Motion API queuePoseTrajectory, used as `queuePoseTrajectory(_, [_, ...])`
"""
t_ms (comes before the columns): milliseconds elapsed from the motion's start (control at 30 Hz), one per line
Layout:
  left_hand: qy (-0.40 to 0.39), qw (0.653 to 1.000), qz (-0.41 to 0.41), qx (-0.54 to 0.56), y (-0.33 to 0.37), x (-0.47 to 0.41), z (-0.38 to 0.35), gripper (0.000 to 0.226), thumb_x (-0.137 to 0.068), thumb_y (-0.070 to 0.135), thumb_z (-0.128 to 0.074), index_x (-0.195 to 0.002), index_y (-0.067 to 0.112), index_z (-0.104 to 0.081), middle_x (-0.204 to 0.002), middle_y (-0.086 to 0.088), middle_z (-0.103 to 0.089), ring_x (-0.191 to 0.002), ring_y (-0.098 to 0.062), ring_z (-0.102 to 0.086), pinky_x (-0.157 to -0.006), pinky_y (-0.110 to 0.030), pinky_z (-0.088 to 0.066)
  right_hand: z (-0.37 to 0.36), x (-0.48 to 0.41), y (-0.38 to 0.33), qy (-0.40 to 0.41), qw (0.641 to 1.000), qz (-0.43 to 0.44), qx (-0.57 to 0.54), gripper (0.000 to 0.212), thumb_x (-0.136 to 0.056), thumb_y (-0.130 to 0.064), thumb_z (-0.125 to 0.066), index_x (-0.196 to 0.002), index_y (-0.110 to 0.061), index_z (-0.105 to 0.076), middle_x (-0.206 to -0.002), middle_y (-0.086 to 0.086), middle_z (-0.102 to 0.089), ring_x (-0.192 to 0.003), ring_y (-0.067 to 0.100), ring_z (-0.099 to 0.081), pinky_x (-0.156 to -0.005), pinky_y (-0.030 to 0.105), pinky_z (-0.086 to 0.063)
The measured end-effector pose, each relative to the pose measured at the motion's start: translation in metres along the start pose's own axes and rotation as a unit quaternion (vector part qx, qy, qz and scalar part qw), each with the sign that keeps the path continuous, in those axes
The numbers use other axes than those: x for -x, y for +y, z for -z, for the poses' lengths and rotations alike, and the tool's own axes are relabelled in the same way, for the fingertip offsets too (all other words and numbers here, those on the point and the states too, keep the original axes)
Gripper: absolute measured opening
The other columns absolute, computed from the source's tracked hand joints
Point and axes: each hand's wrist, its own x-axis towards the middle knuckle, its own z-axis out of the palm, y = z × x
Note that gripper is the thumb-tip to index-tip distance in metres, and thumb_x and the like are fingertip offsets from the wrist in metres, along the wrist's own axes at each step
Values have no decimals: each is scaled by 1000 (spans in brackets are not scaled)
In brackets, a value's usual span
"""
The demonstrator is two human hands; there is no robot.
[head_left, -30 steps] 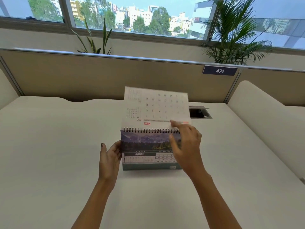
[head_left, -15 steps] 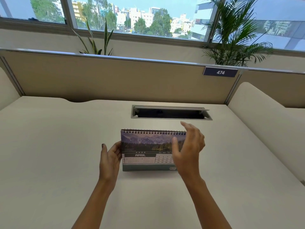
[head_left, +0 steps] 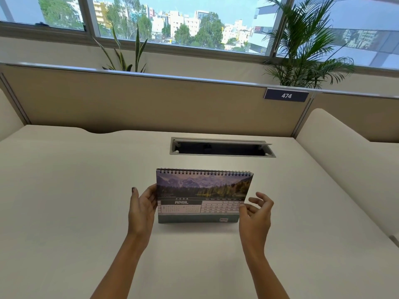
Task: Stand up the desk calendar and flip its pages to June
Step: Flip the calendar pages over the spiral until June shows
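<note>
The spiral-bound desk calendar with a mountain-lake photo [head_left: 204,196] stands upright on the cream counter [head_left: 64,201], just in front of the grey cable hatch [head_left: 222,147], showing APRIL. Left hand [head_left: 141,210] holds the calendar's left edge in its grip. Right hand [head_left: 255,214] sits loosely open at its lower right corner, fingertips about touching the page.
</note>
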Motion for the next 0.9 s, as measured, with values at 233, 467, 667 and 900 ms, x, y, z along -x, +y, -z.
queuePoseTrajectory(233, [0,1000,-3,1,-1,0,1,67,-96,53,-11,-131,10,-49,-124,-8,-61,-113,-21,-57,-103,-36,-39,-3,2,8,-30,999,-14,7,40,-88,-2,-60,-121,-15,-42,-107,8,-61,-83,13,-61,-62,13,-48])
queuePoseTrajectory(467, [1,1000,0,-1,-1,-1,-1,65,-96,52,-11,-129,12,-49,-123,-7,-61,-111,-20,-57,-102,-36,-39,-1,0,15,-32,999,-12,6,39,-87,-2,-62,-119,-14,-45,-109,7,-60,-84,16,-62,-64,15,-49])
queuePoseTrajectory(667, [1,1000,0,0,0,0,-1,62,-96,52,-11,-125,14,-52,-121,-6,-62,-111,-19,-58,-100,-35,-41,1,-2,16,-30,999,-15,3,36,-86,-2,-62,-117,-12,-47,-104,7,-61,-81,17,-62,-62,13,-46])
queuePoseTrajectory(900, [0,1000,-1,-1,0,0,-1,61,-97,51,-11,-123,16,-53,-118,-3,-64,-110,-18,-59,-96,-32,-42,8,-9,21,-26,999,-12,21,11,-90,-14,-61,-99,-9,-59,-95,12,-66,-88,25,-63,-54,8,-49])
